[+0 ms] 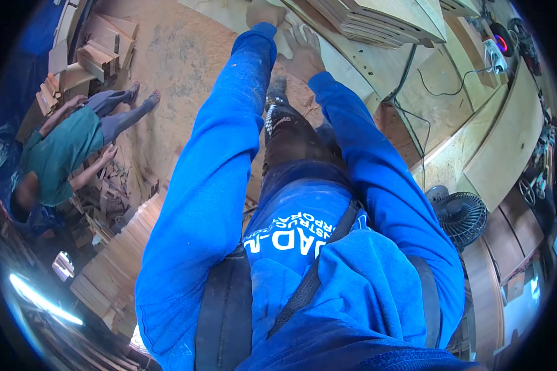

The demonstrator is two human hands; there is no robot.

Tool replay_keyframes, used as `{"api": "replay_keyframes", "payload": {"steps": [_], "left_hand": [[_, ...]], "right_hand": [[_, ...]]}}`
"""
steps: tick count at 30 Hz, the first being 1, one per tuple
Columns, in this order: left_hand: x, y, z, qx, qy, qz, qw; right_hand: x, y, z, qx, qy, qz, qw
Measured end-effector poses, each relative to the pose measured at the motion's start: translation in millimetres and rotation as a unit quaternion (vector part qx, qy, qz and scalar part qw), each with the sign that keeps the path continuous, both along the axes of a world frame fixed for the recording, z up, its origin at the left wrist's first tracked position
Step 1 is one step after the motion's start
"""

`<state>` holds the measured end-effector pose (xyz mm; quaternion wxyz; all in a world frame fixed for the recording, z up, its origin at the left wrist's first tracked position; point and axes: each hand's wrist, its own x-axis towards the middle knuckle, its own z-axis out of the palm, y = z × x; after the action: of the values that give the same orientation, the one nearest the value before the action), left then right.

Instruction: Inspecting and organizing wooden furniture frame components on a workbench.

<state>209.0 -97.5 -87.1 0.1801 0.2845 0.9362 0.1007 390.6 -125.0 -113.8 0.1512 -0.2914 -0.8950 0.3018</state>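
Note:
My left hand (265, 15), at the top edge of the head view, rests at a pale plywood panel (348, 74); its fingers are bent or hidden, and whether it grips anything is unclear. Just to its right and nearer my body, my right hand (304, 52) lies palm down on the same panel, fingers spread, with nothing in it. A stack of cut plywood pieces (376, 28) stands to the right of my hands. Both arms reach forward in blue sleeves.
At left, a person in a green shirt (65, 148) is by stacked wood pieces (97, 60). Offcuts (111, 195) and long boards (120, 250) lie lower left. The floor (185, 60) is dusty. At right are a black fan (462, 218), cables (429, 134) and curved plywood sheets (506, 139).

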Motion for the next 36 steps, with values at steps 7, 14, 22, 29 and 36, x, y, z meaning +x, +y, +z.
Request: {"api": "replay_keyframes", "payload": {"steps": [7,14,22,29,36], "left_hand": [[3.3,2.4,2.4,0.014,-0.04,0.05,0.998],[0.4,4.1,2.6,0.034,-0.037,0.037,0.998],[-4.7,6.1,0.7,-0.017,-0.073,0.065,0.995],[-11.6,2.0,-2.0,0.005,-0.035,0.031,0.999],[-5.4,2.5,1.2,0.024,-0.011,0.028,0.999]], "right_hand": [[0.9,4.6,-0.6,-0.018,-0.006,0.003,1.0],[4.2,2.2,-2.3,-0.016,0.002,0.012,1.0],[-0.2,3.0,1.6,-0.054,-0.014,0.012,0.998],[-2.1,3.5,5.0,-0.053,-0.013,0.007,0.998],[-2.3,4.2,4.1,-0.049,-0.026,0.006,0.998]]}}
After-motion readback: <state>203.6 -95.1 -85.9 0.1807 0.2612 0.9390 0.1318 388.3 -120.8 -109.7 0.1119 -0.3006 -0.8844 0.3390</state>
